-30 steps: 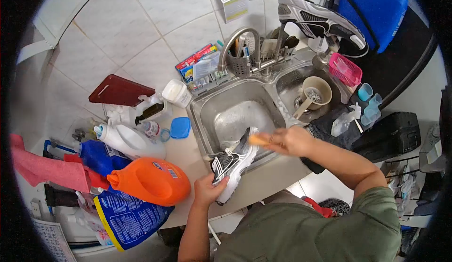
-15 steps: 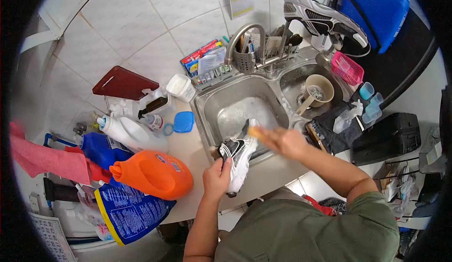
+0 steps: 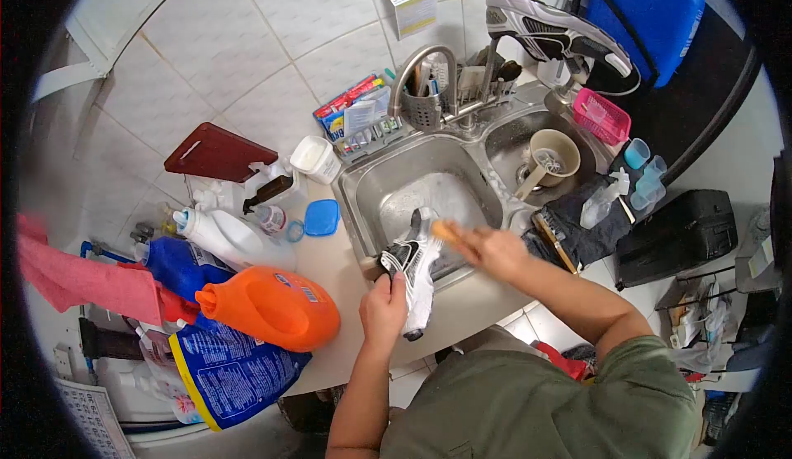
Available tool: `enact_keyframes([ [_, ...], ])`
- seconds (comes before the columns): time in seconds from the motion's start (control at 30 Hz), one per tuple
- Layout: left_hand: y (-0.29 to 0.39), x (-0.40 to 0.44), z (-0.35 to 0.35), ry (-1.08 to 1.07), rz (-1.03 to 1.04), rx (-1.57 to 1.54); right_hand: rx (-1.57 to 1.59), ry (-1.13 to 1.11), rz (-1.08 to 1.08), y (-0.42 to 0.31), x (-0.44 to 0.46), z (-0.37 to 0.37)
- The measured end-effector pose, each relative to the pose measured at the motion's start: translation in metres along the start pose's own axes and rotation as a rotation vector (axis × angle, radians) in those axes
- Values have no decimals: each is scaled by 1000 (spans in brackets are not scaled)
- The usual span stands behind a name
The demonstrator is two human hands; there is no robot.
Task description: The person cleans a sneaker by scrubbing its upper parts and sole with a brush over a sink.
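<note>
A white and black sneaker (image 3: 422, 282) is tilted over the front edge of the left sink basin (image 3: 355, 203). My left hand (image 3: 384, 309) is closed around the shoe's side, thumb on top. In my right hand (image 3: 497, 253) is a tan scrub brush (image 3: 446, 232), its end beside the upper part of the sneaker. The brush's bristles are hidden and the right hand is slightly blurred. A second, similar shoe (image 3: 561, 38) rests on its side above the right basin, behind the faucet (image 3: 437, 51).
A beige dipper (image 3: 565, 147) sits in the right basin. Left on the counter stand an orange detergent jug (image 3: 285, 310), a white jug (image 3: 235, 236) and a blue lid (image 3: 322, 217). To the right, a wooden brush (image 3: 555, 243) and a spray bottle (image 3: 601, 206) lie on dark cloth.
Both hands still hold the sneaker and the brush. The brush has shifted slightly along the shoe's side. The whole view has moved a little.
</note>
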State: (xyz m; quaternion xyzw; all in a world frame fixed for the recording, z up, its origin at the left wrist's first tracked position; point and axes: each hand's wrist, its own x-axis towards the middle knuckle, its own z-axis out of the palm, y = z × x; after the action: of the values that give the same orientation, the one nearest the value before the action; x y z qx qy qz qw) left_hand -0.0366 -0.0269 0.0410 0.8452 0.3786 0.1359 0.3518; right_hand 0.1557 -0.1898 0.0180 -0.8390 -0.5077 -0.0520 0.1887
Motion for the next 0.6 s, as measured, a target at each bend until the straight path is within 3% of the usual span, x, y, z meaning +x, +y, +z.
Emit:
enact_keyframes([
  [0.03, -1, 1, 0, 21, 13, 6, 178, 208, -346, -8, -2, 9],
  [0.13, 6, -1, -7, -7, -61, -70, 32, -82, -123, -9, -1, 3],
  [0.17, 0, -3, -3, 12, -27, -100, 46, 14, 13, 7, 6, 12],
  [0.27, -12, -1, 6, 68, 20, -147, 171, -54, -287, -21, -7, -4],
  [0.3, -11, -1, 0, 51, 2, -121, 171, -51, -286, -26, -7, -9],
  [0.4, -7, -4, 3, 63, 19, -168, 35, 19, -6, 7, 18, 6],
  [0.53, -9, -1, -2, 35, -34, -138, 124, -24, -300, -16, 0, 12],
  [0.57, -10, -2, 0, 36, -26, -143, 73, -37, -160, -2, 10, 14],
  [0.6, -11, -1, 1, 41, -16, -152, 75, -44, -156, -2, 8, 18],
])
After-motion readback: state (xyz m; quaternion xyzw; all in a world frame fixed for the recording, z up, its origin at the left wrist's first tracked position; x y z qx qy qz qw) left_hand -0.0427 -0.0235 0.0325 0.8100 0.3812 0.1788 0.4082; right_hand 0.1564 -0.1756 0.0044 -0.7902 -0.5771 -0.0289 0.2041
